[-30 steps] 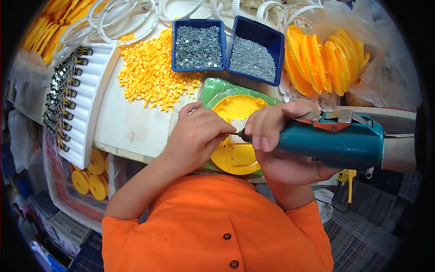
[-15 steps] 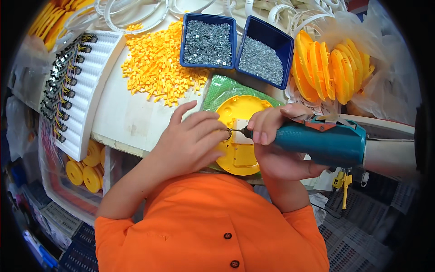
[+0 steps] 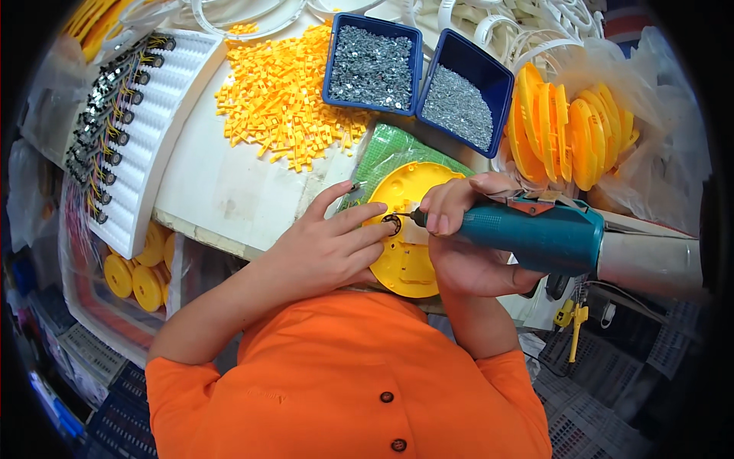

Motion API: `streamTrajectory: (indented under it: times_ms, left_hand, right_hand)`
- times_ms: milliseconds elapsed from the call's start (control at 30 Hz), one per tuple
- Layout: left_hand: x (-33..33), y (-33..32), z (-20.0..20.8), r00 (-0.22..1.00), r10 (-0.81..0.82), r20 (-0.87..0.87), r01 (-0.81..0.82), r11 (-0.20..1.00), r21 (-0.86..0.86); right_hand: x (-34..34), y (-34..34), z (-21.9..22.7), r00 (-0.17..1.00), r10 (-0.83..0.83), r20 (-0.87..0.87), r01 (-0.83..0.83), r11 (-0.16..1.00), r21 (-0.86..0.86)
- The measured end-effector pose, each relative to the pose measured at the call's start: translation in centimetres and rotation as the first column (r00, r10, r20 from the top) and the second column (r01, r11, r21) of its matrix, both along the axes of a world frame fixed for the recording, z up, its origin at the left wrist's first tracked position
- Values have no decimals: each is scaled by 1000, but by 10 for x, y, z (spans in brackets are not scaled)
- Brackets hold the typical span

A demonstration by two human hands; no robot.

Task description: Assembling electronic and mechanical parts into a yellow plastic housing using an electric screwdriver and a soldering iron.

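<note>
In the head view, the left hand [image 3: 325, 249] is held with fingers spread, while a teal power screwdriver [image 3: 535, 233] is wrapped by the fingers of the right hand [image 3: 470, 268]. By the left fingertips, a dark ring-shaped part [image 3: 391, 224] is seen over a round yellow housing [image 3: 397, 271]; contact cannot be told. The part could be displaced if brushed, or a fingertip nicked if the bit [image 3: 404, 215] is let slip leftward.

I'm at wht worktop [image 3: 218, 180], front edge [image 3: 202, 236] worn; gry gridded surface [image 3: 589, 409] low R, dk-blue gridded one [image 3: 126, 405] low L. Light brt on top, dimmer below.
</note>
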State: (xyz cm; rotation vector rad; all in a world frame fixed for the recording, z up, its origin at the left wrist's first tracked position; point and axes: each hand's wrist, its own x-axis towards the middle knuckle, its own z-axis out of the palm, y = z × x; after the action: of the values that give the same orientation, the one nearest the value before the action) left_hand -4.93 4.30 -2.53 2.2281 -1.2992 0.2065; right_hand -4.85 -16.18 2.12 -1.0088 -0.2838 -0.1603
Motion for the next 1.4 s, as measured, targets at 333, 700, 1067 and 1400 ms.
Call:
streamTrajectory:
  times_ms: [333,700,1067,1400]
  left_hand:
    - [6,3,-1,999,-26,38,24,999,38]
    - [59,-21,23,993,-121,-10,121,992,-27]
    - [182,-8,7,888,362,284,-372,928,-18]
    - [153,-5,5,913,380,150,-358,920,-157]
  right_hand:
    - [1,-1,-3,973,162,-167,-166,986,-13]
    - [17,-30,51,985,13,169,4,995,-101]
    - [-15,-43,41,999,-22,29,25,995,-97]
    - [1,-38,34,995,100,20,-98,993,-62]
